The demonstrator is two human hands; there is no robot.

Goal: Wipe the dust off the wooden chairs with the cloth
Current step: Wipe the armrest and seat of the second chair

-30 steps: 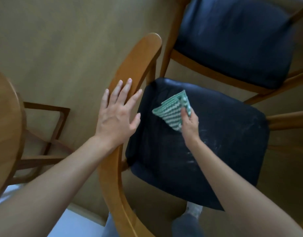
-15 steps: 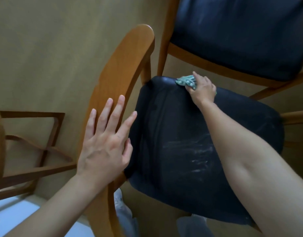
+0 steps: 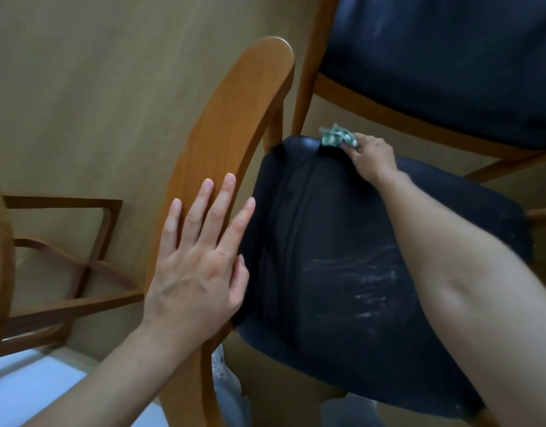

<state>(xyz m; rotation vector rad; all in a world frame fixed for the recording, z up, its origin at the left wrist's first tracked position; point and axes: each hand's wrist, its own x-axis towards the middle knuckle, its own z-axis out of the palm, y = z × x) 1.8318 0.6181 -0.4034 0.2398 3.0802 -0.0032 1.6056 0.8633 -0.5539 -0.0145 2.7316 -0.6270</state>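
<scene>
A wooden chair with a curved backrest and a dark blue padded seat stands right below me. My left hand rests flat on the backrest, fingers straight and spread. My right hand reaches across the seat to its far edge and grips a bunched green-and-white cloth there. Pale dust streaks mark the seat's right middle, beside my right forearm.
A second chair with a dark blue seat and wooden frame stands just beyond, close to the cloth. A wooden base of another piece of furniture is at the left on the tan floor. My shoe shows under the chair.
My right hand swept the cloth from the seat's middle to its far edge, where the cloth is now bunched. My left hand slid down the backrest toward me.
</scene>
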